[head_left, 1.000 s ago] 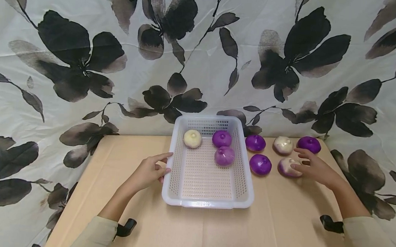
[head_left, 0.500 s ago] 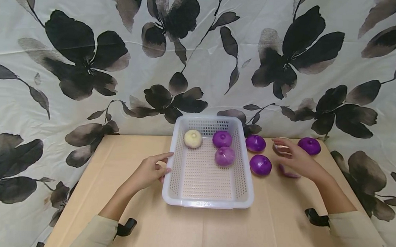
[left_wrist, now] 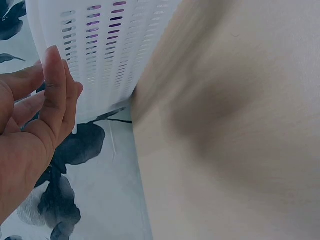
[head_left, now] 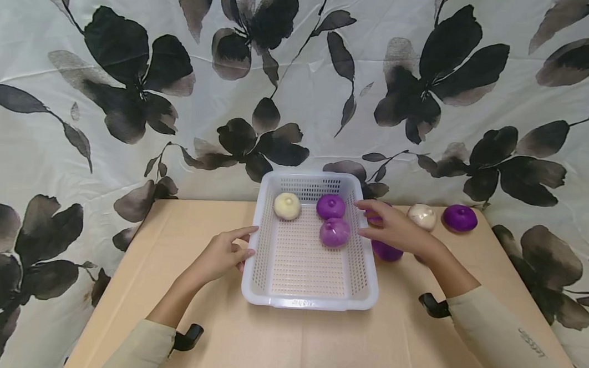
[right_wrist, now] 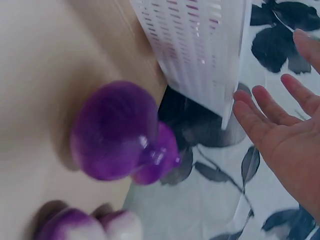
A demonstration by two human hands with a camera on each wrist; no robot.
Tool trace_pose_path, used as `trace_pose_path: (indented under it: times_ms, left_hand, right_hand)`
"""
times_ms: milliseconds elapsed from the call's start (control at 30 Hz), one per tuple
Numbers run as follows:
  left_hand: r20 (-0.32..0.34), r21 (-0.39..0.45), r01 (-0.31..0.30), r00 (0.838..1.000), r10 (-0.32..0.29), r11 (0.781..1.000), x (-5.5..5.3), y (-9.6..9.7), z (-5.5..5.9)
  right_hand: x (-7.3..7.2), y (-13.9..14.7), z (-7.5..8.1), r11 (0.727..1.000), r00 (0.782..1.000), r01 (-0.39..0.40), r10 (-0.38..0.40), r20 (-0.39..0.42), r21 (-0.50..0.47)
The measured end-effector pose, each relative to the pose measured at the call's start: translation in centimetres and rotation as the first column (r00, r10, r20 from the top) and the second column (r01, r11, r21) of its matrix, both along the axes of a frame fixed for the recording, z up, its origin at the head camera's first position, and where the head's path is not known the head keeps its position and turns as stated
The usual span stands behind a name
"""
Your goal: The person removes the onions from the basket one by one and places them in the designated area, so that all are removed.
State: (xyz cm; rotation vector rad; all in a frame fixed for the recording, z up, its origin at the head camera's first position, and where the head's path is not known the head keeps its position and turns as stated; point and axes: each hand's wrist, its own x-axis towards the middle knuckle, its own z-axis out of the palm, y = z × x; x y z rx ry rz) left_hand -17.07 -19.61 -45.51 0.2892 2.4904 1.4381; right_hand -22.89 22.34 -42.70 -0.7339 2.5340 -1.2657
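A white perforated plastic basket [head_left: 308, 304] holds a pale onion [head_left: 287, 206] at its back left and two purple onions, one behind [head_left: 330, 207] and a lighter one in front [head_left: 334, 233]. My left hand [head_left: 219, 256] touches the basket's left rim with its fingertips, the other fingers loosely bent. At the right rim, my right hand [head_left: 397, 228] reaches across with fingers spread and nothing in them. Beneath it, a front purple onion [head_left: 387, 251] is partly covered, as is another behind it. In the right wrist view, the larger purple onion [right_wrist: 115, 130] lies below the open palm.
To the right on the wooden table [head_left: 286, 345] sit a whitish onion [head_left: 421, 217] and a purple onion [head_left: 460, 218]. A purple-and-white onion [right_wrist: 72, 225] is mostly hidden by my right arm in the head view. A flower-patterned cloth [head_left: 329, 97] hangs behind the table.
My right hand has moved left, from over the purple-and-white onion, past the whitish one, to the basket's right rim. My left hand stays at the left rim.
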Motion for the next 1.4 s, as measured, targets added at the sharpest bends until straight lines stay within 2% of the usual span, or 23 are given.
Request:
trace_pose_path:
  times_ms: [167,400,567,767,1000,1400]
  left_hand:
    - [0.006,0.003,0.004,1.000,-0.004,1.000,-0.3,0.0,0.1]
    - [0.012,0.005,0.000,1.000,0.000,1.000,-0.7,-0.2,0.2]
    - [0.015,0.003,0.007,1.000,-0.007,1.000,-1.1,-0.1,0.3]
    - [0.028,-0.003,-0.003,1.000,0.003,1.000,-1.5,0.1,0.5]
    - [0.026,0.002,0.009,1.000,-0.009,1.000,-2.0,0.0,0.4]
    - [0.032,0.002,0.010,0.999,-0.010,1.000,-2.6,-0.1,0.5]
  right_hand:
    - [-1.3,-2.4,0.8,0.990,0.997,-0.024,0.034,-0.068,0.140]
    - [-3.1,-5.8,1.3,0.961,0.995,-0.086,0.098,-0.031,0.263]
    - [-4.5,-7.3,1.2,0.928,0.988,-0.134,0.151,-0.024,0.349]
    - [-5.6,-8.7,0.9,0.872,0.978,-0.186,0.208,0.001,0.452]
    - [-5.4,-9.5,0.6,0.802,0.988,-0.151,0.139,0.066,0.577]
    - [-5.6,-10.1,-0.2,0.791,0.991,-0.130,0.117,0.062,0.597]
